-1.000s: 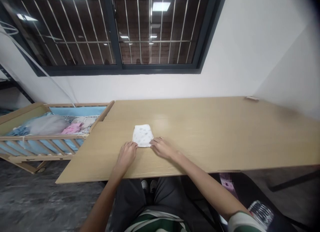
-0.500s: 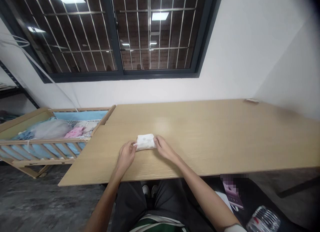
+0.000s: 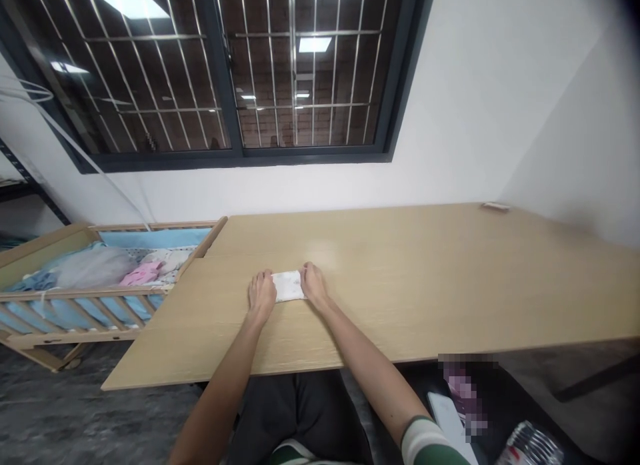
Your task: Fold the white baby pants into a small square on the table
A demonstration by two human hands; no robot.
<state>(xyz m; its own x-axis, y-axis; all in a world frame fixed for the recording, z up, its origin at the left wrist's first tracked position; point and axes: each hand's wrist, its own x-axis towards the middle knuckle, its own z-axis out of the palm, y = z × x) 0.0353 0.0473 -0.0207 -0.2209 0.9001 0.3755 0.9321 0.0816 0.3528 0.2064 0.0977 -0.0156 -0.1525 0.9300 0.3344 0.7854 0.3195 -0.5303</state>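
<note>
A small white folded bundle (image 3: 289,287) with a faint print lies on the wooden table (image 3: 410,271), between my two hands. I cannot make out exactly what kind of thing it is. My left hand (image 3: 262,292) is closed over its left end, knuckles up, with the fingertips partly hidden. On the opposite end, my right hand (image 3: 313,283) grips with thumb and fingers bent together. Only the middle of the bundle shows.
A wooden crib (image 3: 110,291) with blue lining and pink and white cloths stands left of the table. A barred window (image 3: 300,85) is set in the wall ahead. Below the table's front right lie a white flat object (image 3: 447,421) and a clear plastic pack (image 3: 533,445).
My left hand has moved from the bundle's lower left corner to cover its left end. My right hand has shifted slightly left and up, covering more of the right end. The view has tilted slightly.
</note>
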